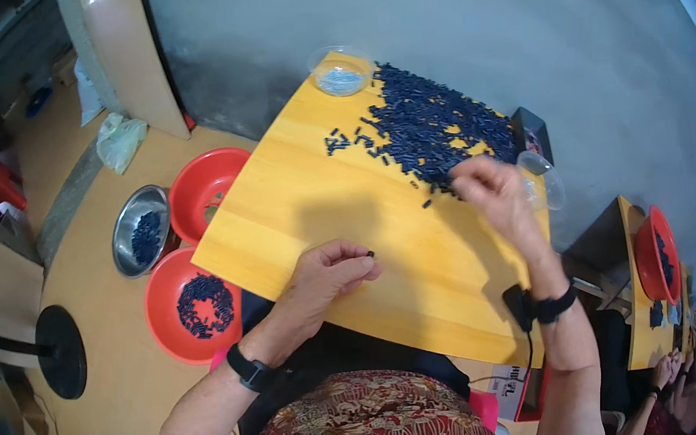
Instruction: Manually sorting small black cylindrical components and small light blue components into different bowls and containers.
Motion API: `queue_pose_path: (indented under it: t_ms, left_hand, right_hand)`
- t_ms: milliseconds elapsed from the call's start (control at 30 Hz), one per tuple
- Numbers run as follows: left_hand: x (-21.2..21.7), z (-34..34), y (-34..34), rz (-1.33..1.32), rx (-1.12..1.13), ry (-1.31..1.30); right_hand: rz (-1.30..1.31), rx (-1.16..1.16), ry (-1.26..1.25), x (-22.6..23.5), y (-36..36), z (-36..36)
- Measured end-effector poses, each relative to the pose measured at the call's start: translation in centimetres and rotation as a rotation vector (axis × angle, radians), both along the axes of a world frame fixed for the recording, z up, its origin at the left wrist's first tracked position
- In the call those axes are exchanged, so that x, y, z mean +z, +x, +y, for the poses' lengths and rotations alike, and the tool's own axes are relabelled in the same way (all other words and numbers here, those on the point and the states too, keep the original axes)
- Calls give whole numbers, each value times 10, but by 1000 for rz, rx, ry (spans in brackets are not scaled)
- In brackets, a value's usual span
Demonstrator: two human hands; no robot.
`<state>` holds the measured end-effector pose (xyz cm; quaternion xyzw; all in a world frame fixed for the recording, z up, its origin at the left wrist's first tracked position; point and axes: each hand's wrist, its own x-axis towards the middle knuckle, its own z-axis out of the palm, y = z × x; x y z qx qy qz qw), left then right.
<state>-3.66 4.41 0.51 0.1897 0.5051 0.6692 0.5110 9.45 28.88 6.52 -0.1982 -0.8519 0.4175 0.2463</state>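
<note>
Yellow wooden worktop [274, 194] carries a spread pile of small dark-blue cylindrical pieces [419, 118]. The left hand [321, 279], above the near edge, has its fingers pinched on one small black piece [370, 254]. The right hand [496, 194] is at the pile's near right edge, beside a clear round plastic bowl [552, 187]; its fingers are curled together, and whether they grip anything cannot be told.
</note>
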Motion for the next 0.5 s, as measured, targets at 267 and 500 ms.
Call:
queue_pose_path:
  t_ms: [267,500]
  left_hand:
    - [-4,1,8,-54,-60,-53]
    - [-14,-6,-8,26,33,-94]
  right_hand:
    - [87,352,564,11,-12,-54]
    - [-13,47,121,25,-131,42]
